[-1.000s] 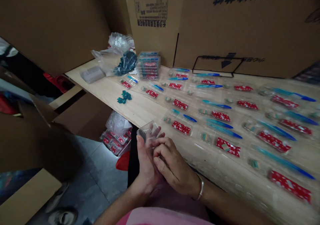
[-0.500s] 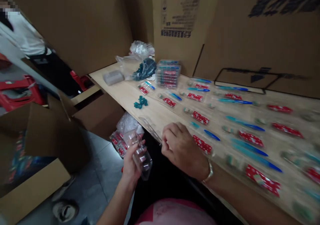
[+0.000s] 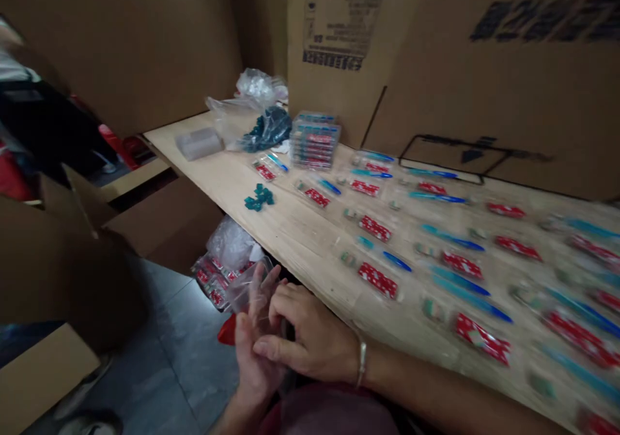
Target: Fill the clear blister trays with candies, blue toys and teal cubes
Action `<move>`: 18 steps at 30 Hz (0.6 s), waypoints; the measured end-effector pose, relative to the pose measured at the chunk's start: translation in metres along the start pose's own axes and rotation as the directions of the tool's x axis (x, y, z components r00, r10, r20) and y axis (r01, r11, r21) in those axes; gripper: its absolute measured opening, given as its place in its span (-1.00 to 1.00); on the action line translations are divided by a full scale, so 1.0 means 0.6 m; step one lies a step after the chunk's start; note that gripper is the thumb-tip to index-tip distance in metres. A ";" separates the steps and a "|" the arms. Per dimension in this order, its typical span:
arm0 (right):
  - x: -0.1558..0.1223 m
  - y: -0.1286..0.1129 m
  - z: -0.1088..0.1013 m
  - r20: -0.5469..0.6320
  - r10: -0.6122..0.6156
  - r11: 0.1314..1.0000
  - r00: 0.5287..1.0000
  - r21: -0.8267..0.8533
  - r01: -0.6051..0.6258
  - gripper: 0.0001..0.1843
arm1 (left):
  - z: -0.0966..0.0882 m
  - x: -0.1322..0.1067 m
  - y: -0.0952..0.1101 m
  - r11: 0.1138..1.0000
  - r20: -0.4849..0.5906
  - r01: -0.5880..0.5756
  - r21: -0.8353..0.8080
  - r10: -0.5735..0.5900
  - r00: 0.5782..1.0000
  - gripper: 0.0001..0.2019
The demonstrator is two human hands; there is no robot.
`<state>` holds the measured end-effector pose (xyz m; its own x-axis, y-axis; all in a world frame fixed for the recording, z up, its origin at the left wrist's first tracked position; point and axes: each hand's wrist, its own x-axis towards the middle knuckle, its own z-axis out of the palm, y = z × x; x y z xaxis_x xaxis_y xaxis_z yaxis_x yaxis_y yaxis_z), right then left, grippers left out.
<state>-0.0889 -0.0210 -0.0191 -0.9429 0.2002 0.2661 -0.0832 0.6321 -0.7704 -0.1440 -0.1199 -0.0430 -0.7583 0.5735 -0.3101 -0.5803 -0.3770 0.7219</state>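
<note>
Low in front of me, just off the table's near edge, a clear plastic case [image 3: 241, 291] rests in my left hand [image 3: 256, 364]. The left thumb and fingers lie around it. My right hand [image 3: 317, 338], with a bracelet at the wrist, is over the left one, its fingers curled onto the clear plastic. Both hands partly cover the case, and its edges are blurred. On the table beyond them lies a small pile of teal pieces [image 3: 259, 197]. To the right are rows of clear trays with blue pens [image 3: 397, 261] and red packets with white spots [image 3: 378, 280].
Stacked filled cases [image 3: 314, 144] stand at the back near a bag of teal pieces [image 3: 268, 128] and nested clear plastic [image 3: 198, 143]. Tall cardboard [image 3: 436, 86] walls the table [image 3: 217, 190]. Open cartons [image 3: 165, 222] and bagged red packets [image 3: 213, 286] are below left.
My right hand has come down and left from the table edge to meet my left hand at the clear case. The view has shifted slightly right.
</note>
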 end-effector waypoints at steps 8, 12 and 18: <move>-0.091 -0.023 0.023 -0.317 0.214 0.958 0.924 0.252 -0.136 -0.54 | 0.056 -0.059 -0.017 0.988 0.062 0.128 0.089 -0.134 0.989 -0.18; -0.125 -0.030 0.015 -0.355 0.233 0.955 0.905 0.259 -0.144 -0.59 | 0.076 -0.084 -0.028 0.979 0.081 0.116 0.169 -0.131 0.988 -0.21; -0.162 -0.044 -0.008 -0.383 0.181 0.979 0.906 0.153 -0.131 -0.70 | 0.088 -0.110 -0.047 0.977 0.099 0.092 0.192 -0.113 0.989 -0.31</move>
<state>0.0062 -0.0536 -0.0221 -0.7457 0.5826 0.3234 -0.0072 0.4783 -0.8782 -0.0618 -0.1089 -0.0100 -0.6549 0.6816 -0.3265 -0.5797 -0.1759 0.7956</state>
